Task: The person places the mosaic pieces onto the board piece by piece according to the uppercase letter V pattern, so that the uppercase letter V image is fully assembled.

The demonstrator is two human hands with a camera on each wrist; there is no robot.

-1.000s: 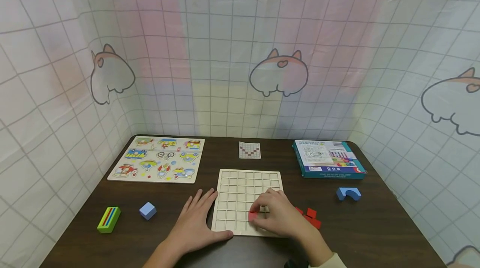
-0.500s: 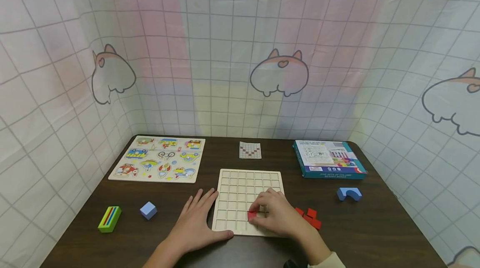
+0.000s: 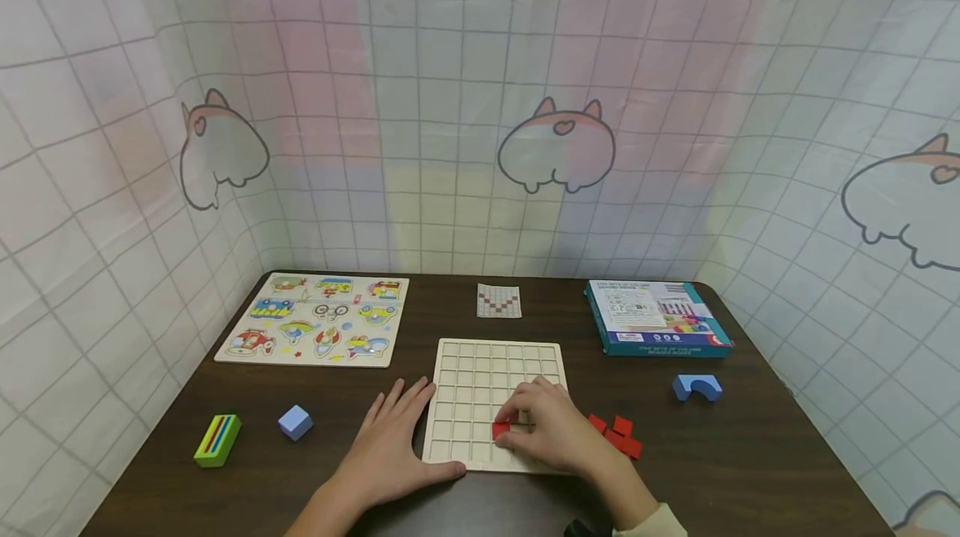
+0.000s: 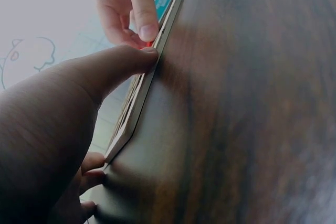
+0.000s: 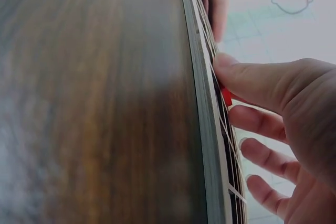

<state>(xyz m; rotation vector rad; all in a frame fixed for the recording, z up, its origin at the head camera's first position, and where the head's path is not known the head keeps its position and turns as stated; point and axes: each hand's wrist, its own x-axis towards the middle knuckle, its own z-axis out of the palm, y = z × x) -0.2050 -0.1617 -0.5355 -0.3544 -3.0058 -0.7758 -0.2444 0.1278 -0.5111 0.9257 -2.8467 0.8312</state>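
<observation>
One red block [image 3: 501, 431] in the grip: right hand [image 3: 551, 429] pinches it narrowly between thumb and fingertips, at the grid board [image 3: 461, 405], around the middle columns and toward the near edge. Cannot tell whether it is fully down in a cell. Left hand [image 3: 386, 445] spread wide, touching the board's left and near edges, apparently steadying it.

Step in hand, as judged: placing the block in a cell. Next move should call for squaring it to the ridges, pressing, then releasing without dragging it.

Orientation: visible face roughly square, sides about parallel to the grid lines; no distinct long axis or pointing end made out, fingers covering part.

Spare red blocks [image 3: 622, 443] lie just right of the board.
</observation>
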